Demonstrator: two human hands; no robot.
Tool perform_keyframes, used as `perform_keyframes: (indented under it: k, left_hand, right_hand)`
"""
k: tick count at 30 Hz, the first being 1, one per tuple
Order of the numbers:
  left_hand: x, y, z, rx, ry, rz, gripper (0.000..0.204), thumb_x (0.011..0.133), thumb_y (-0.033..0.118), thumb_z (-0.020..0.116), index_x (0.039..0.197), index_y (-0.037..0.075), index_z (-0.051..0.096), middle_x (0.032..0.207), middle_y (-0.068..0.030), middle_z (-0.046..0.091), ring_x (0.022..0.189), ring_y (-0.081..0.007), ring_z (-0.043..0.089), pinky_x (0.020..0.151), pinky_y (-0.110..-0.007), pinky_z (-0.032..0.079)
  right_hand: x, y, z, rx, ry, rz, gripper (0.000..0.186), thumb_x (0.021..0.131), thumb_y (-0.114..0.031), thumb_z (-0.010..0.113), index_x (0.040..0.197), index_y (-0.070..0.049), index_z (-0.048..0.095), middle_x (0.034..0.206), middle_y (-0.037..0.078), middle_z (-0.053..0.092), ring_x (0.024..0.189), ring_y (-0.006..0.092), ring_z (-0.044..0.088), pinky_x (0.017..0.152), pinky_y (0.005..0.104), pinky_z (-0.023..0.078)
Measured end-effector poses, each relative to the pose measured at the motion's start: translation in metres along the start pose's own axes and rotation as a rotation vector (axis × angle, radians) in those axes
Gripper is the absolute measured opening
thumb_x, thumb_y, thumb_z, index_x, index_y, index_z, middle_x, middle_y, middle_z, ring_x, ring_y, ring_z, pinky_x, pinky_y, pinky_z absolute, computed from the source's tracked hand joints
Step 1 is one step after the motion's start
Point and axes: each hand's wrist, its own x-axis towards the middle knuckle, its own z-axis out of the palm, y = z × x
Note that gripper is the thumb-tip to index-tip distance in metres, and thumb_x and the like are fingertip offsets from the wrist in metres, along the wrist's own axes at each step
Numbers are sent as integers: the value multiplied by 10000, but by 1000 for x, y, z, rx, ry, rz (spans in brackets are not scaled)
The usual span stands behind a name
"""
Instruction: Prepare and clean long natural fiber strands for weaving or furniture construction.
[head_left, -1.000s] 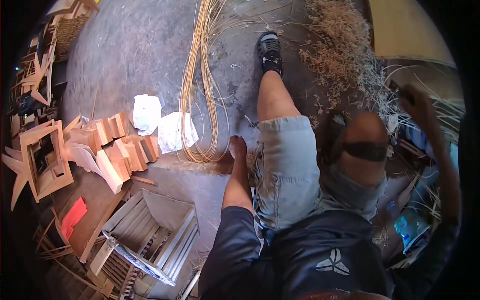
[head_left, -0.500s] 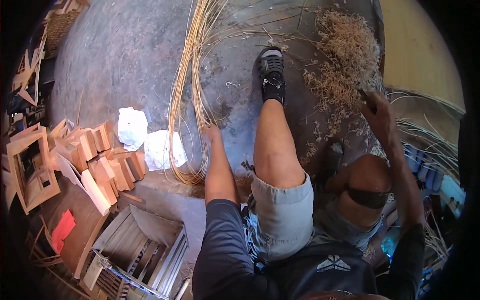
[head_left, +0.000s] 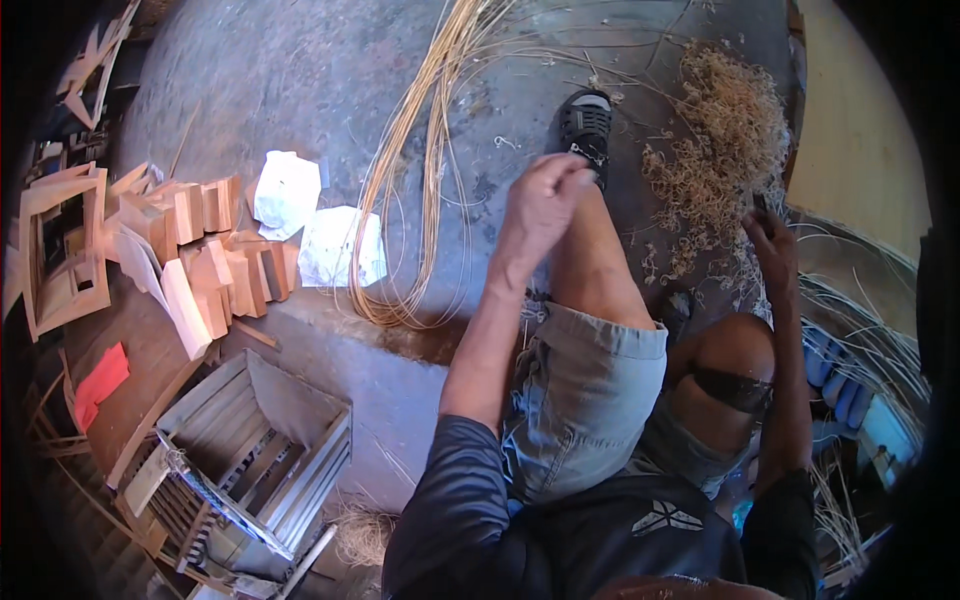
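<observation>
My left hand (head_left: 545,200) is raised over my outstretched bare leg, near the dark shoe (head_left: 587,118). Its fingers are curled together, and I cannot make out anything in them. To the right, my right hand (head_left: 775,255) grips a small dark tool (head_left: 759,203), of which only a short end shows. That hand is beside a heap of curly tan shavings (head_left: 735,130). Left of my leg, a looped bundle of long thin cane strands (head_left: 433,75) lies on the floor, apart from both hands.
Two white crumpled sheets (head_left: 285,195) lie by the cane loop. Wooden frames and blocks (head_left: 200,210) are piled at left, above a slatted wooden crate (head_left: 345,440) and a red piece (head_left: 102,383). A yellowish board (head_left: 860,120) and loose strands are at right.
My left hand has let go of the cane bundle and moved up and right, over my leg. My right hand still holds the dark tool beside the shavings. The whole view has shifted a little.
</observation>
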Motion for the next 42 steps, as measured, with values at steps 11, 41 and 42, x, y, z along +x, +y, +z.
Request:
perform_keyframes:
  k: [11, 41, 42]
  left_hand:
    - [-140, -287, -62, 636, 149, -940, 368, 794, 285, 581, 1027, 17, 482, 1070, -222, 518, 947, -388, 544, 803, -477, 436]
    - [-544, 411, -29, 127, -26, -98, 96, 881, 89, 526, 919, 8, 561, 684, -2, 529, 616, -55, 470, 568, -203, 406]
    - [-554, 412, -31, 126, -28, -93, 96, 881, 89, 526, 919, 8, 561, 684, -2, 529, 616, -55, 470, 568, -203, 406]
  right_hand:
    - [-1, 71, -21, -50, 8, 358, 339, 797, -289, 615, 945, 16, 612, 720, 64, 603, 622, 131, 527, 567, 294, 418]
    - [-507, -200, -194, 932, -956, 23, 251, 851, -305, 594, 858, -56, 627, 583, -18, 480, 502, 57, 424, 445, 209, 341]
    - [-519, -201, -194, 1164, -895, 148, 207, 855, -264, 594, 901, -67, 638, 590, -25, 480, 503, 56, 435, 446, 207, 344]
